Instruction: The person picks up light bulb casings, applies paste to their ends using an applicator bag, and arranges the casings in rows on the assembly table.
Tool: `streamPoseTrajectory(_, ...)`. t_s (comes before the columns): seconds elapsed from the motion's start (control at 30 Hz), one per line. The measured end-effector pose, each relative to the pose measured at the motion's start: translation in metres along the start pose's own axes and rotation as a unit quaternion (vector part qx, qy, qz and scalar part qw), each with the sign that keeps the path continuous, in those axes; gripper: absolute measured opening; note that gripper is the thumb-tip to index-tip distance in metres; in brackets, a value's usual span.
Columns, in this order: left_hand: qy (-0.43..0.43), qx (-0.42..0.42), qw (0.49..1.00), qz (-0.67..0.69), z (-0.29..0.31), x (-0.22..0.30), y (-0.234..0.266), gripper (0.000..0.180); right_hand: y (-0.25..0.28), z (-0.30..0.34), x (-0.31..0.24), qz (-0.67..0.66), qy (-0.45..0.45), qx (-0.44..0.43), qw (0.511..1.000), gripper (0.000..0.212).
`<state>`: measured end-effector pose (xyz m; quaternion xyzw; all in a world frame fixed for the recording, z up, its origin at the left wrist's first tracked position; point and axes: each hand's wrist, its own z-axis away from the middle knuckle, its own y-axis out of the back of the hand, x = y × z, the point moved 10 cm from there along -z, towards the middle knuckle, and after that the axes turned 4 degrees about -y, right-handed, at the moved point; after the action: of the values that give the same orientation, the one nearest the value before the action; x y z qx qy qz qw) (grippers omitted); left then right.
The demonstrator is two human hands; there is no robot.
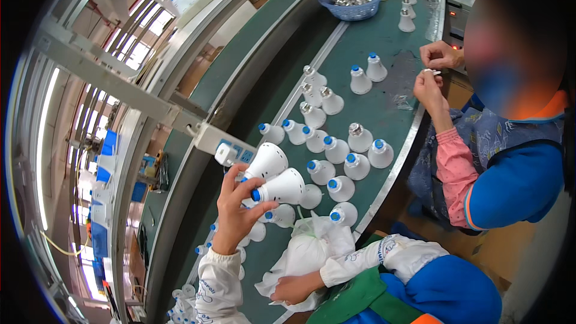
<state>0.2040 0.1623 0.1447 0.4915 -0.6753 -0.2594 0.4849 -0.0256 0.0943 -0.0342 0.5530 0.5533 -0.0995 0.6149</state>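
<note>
Two white cone-shaped bulb housings, an upper bulb housing [271, 159] and a lower bulb housing [285, 186] with a blue cap at its narrow end, are held together in my left hand [237, 204]. That hand is raised over the belt, its fingers and thumb round the narrow ends. Lower down, my right hand [295, 289] is closed at the near edge of a white plastic bag [312, 246], its fingertips partly hidden. The bag lies bunched on the green conveyor belt [384, 114]. Close beyond it stands a blue-capped bulb housing [343, 214].
Several more bulb housings [357, 167] stand on the belt, some blue-capped, some with metal caps. A blue basket [350, 1] of small metal parts sits farther up. A power strip [225, 144] juts over the belt's left side. On the right, a co-worker's hands [433, 78] hold a small white piece.
</note>
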Motion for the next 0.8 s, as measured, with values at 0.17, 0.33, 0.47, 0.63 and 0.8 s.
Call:
streamPoseTrajectory(0.17, 0.05, 0.002, 0.998, -0.026, 0.05, 0.006, 0.026, 0.045, 0.004, 0.002, 0.006, 0.006, -0.019, -0.017, 1.0, 0.018)
streamPoseTrajectory(0.33, 0.142, 0.018, 0.986, -0.081, 0.122, -0.019, 0.06, 0.044, -0.002, -0.001, 0.009, 0.033, -0.029, -0.058, 0.997, 0.026)
streamPoseTrajectory(0.47, 0.312, -0.053, 0.943, -0.101, 0.179, -0.056, 0.062, 0.039, 0.002, 0.003, 0.008, 0.03, -0.012, -0.024, 0.999, 0.023)
streamPoseTrajectory(0.63, 0.354, -0.072, 0.924, -0.122, 0.234, -0.104, 0.039, 0.041, 0.002, 0.0, 0.006, 0.031, -0.024, -0.046, 0.998, 0.022)
streamPoseTrajectory(0.8, 0.322, -0.077, 0.916, -0.225, 0.236, -0.104, 0.003, 0.043, 0.004, 0.0, 0.004, 0.014, -0.022, -0.041, 0.999, 0.022)
